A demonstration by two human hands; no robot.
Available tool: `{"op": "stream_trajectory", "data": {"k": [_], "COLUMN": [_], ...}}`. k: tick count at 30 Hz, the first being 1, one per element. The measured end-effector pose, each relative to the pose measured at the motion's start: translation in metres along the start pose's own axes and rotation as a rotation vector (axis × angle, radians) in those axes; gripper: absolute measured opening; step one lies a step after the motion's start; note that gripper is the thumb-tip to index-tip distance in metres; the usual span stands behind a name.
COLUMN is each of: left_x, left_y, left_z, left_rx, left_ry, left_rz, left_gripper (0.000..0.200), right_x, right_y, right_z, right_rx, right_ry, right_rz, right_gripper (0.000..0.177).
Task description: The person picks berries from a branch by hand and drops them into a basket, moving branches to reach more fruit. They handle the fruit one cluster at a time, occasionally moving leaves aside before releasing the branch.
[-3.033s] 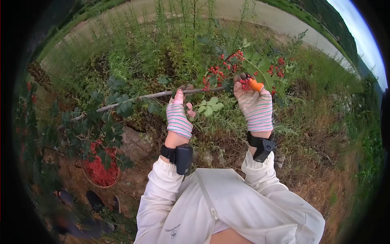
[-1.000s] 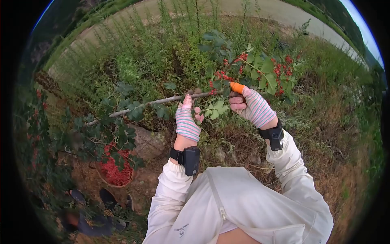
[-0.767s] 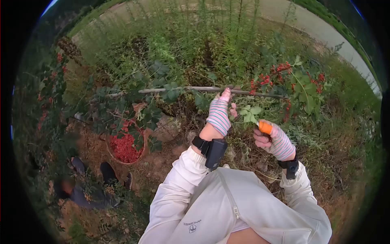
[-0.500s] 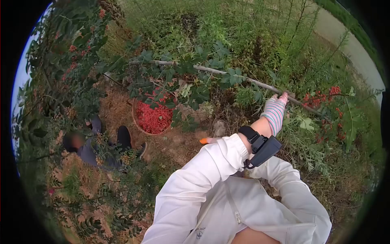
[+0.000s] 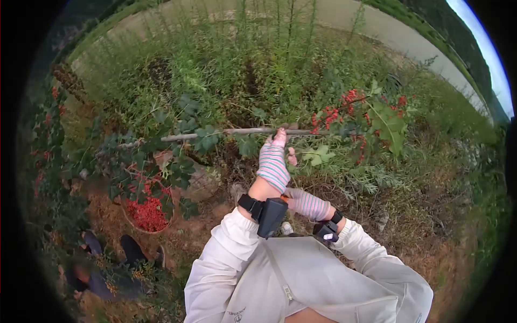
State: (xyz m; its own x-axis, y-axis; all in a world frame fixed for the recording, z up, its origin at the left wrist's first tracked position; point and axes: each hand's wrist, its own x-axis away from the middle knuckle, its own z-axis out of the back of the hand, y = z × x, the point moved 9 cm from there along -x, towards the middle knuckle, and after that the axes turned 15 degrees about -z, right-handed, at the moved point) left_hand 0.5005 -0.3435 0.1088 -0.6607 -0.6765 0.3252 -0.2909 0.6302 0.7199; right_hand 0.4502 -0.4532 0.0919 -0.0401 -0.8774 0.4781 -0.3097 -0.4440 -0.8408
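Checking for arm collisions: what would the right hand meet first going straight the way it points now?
Probably the left wrist and the black device on it, next in line in the image. But the right hand looks partly hidden behind them, so it may pass underneath; depth is unclear.

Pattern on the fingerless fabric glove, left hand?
The fingerless fabric glove on the left hand has pink, white and blue-green stripes, best seen in the head view.

White zippered jacket [image 5: 328,272]; striped gloves [image 5: 273,166]
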Motion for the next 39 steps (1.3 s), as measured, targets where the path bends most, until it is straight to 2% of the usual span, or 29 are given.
{"op": "stream_trajectory", "data": {"k": [2, 3, 4, 6, 7, 9, 10, 12, 13, 15, 16, 18, 19, 21, 22, 23, 24, 26, 27, 28, 30, 31, 32, 34, 35, 36, 38, 39], "left_x": [0.008, 0.004, 0.007, -0.018, -0.033, -0.022, -0.015, -0.004, -0.001, 0.002, 0.003, 0.007, 0.007, 0.004, 0.005, 0.006, 0.009, 0.003, 0.006, 0.010, 0.017, 0.013, 0.009, 0.010, 0.014, 0.017, 0.017, 0.022], "left_y": [0.001, 0.000, 0.005, -0.023, -0.030, -0.025, -0.020, -0.009, -0.008, -0.007, -0.006, -0.004, -0.006, -0.002, 0.000, -0.003, -0.005, -0.008, -0.002, 0.000, 0.011, 0.008, 0.007, 0.003, 0.007, 0.007, 0.011, 0.013], "left_z": [-0.004, -0.001, -0.013, 0.013, 0.021, 0.015, 0.010, 0.006, 0.004, 0.000, 0.000, 0.000, 0.001, -0.006, -0.007, -0.004, -0.001, -0.001, -0.008, -0.011, -0.011, -0.012, -0.011, -0.004, -0.008, -0.007, -0.013, -0.016], "left_rx": [0.050, 0.072, 0.165, 0.084, 0.062, 0.100, 0.142, 0.135, 0.105, 0.113, 0.116, 0.123, 0.126, 0.170, 0.170, 0.137, 0.103, 0.142, 0.185, 0.181, 0.100, 0.133, 0.133, 0.056, 0.123, 0.126, 0.151, 0.143], "left_ry": [-0.029, 0.049, -0.154, 0.005, 0.051, 0.034, 0.021, 0.044, 0.034, -0.029, -0.026, 0.003, 0.005, -0.104, -0.103, -0.052, -0.002, -0.031, -0.061, -0.058, 0.008, -0.045, -0.044, 0.065, 0.019, 0.027, 0.006, 0.034], "left_rz": [0.088, 0.073, 0.018, 0.095, 0.062, 0.072, 0.080, 0.044, 0.061, 0.089, 0.081, 0.075, 0.070, -0.030, -0.032, 0.014, 0.059, 0.026, -0.005, -0.004, -0.048, -0.062, -0.061, 0.049, 0.013, 0.017, -0.028, -0.009], "left_gripper": [0.035, 0.037, 0.039, 0.039, 0.038, 0.038, 0.037, 0.037, 0.036, 0.033, 0.033, 0.032, 0.032, 0.032, 0.032, 0.032, 0.031, 0.031, 0.031, 0.031, 0.032, 0.031, 0.031, 0.030, 0.029, 0.029, 0.029, 0.028], "right_x": [0.077, 0.121, 0.156, 0.190, 0.185, 0.157, 0.144, 0.149, 0.142, 0.140, 0.140, 0.127, 0.127, 0.131, 0.135, 0.138, 0.136, 0.146, 0.148, 0.141, 0.118, 0.117, 0.119, 0.125, 0.129, 0.131, 0.124, 0.121], "right_y": [-0.061, -0.101, -0.133, -0.176, -0.189, -0.196, -0.189, -0.208, -0.211, -0.224, -0.223, -0.215, -0.215, -0.213, -0.214, -0.210, -0.206, -0.201, -0.196, -0.187, -0.160, -0.155, -0.150, -0.146, -0.145, -0.142, -0.124, -0.120], "right_z": [0.039, 0.044, 0.048, 0.068, 0.075, 0.090, 0.105, 0.103, 0.103, 0.097, 0.101, 0.113, 0.106, 0.111, 0.109, 0.108, 0.109, 0.119, 0.118, 0.118, 0.130, 0.134, 0.139, 0.145, 0.145, 0.140, 0.115, 0.099], "right_rx": [0.241, 0.131, 0.018, -0.095, -0.094, 0.330, 0.385, 0.796, 0.802, 0.240, 0.242, 0.398, 0.326, 0.391, 0.452, 0.356, 0.354, 0.406, 0.392, 0.388, 0.044, 0.053, 0.053, -0.431, -0.673, -0.674, -0.989, -1.023], "right_ry": [0.252, 0.258, 0.252, 0.310, 0.312, 0.652, 0.724, 1.034, 1.024, 0.586, 0.577, 0.683, 0.555, 0.584, 0.619, 0.530, 0.529, 0.794, 0.956, 0.955, 0.731, 0.786, 0.787, 0.480, 0.259, 0.260, -0.031, 0.020], "right_rz": [0.031, 0.189, 0.346, 0.645, 0.649, 0.314, 0.301, 0.647, 0.649, 0.983, 0.985, 0.738, 0.722, 0.748, 0.772, 0.774, 0.776, 0.854, 0.705, 0.702, 0.674, 0.582, 0.581, 0.744, 0.765, 0.754, 0.651, 0.664], "right_gripper": [0.051, 0.044, 0.037, 0.054, 0.054, 0.034, 0.041, 0.046, 0.046, 0.046, 0.046, 0.051, 0.053, 0.053, 0.052, 0.049, 0.049, 0.047, 0.044, 0.044, 0.042, 0.043, 0.043, 0.043, 0.049, 0.049, 0.050, 0.050]}}
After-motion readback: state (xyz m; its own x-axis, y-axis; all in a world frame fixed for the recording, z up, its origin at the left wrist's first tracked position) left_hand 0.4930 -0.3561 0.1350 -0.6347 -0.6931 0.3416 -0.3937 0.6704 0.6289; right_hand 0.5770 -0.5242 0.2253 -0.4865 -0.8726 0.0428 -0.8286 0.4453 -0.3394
